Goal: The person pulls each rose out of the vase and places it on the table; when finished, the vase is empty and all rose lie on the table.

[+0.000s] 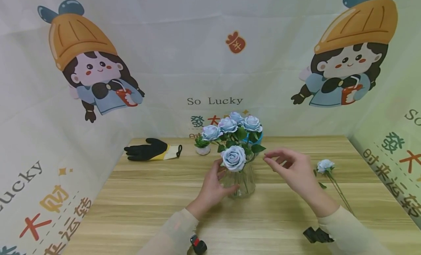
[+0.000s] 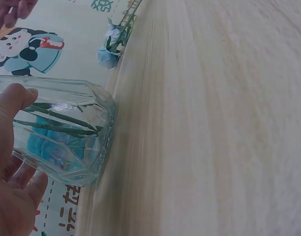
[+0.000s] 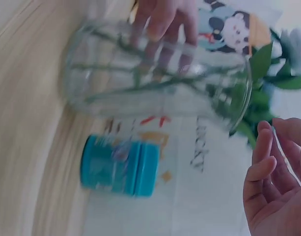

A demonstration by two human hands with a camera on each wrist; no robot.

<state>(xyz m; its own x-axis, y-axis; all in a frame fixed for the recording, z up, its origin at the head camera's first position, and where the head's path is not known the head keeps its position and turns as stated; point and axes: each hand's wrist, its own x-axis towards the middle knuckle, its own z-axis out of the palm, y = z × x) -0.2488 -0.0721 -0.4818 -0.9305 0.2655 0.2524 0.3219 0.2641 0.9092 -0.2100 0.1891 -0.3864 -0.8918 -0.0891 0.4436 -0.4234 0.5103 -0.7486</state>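
My left hand (image 1: 213, 185) holds a clear glass vase (image 1: 248, 183) low on its side, thumb across the near face and fingers round the other side. The vase stands upright with several light-blue artificial roses (image 1: 233, 158) in it, their green stems (image 3: 135, 88) crossing inside the glass. To the right of the bouquet my right hand (image 1: 294, 171) is raised, fingers loosely bent, thumb and index tips close together. Those fingertips are right beside a green leaf (image 1: 258, 148) at the vase's mouth. One more blue rose (image 1: 325, 166) lies on the table beyond the right hand.
A small potted plant (image 1: 202, 145) and a black-and-yellow work glove (image 1: 151, 149) lie at the back left of the wooden table (image 1: 131, 211). Behind the vase stands a blue lidded jar (image 3: 118, 164). A printed cloth backdrop (image 1: 184, 46) encloses the back and sides.
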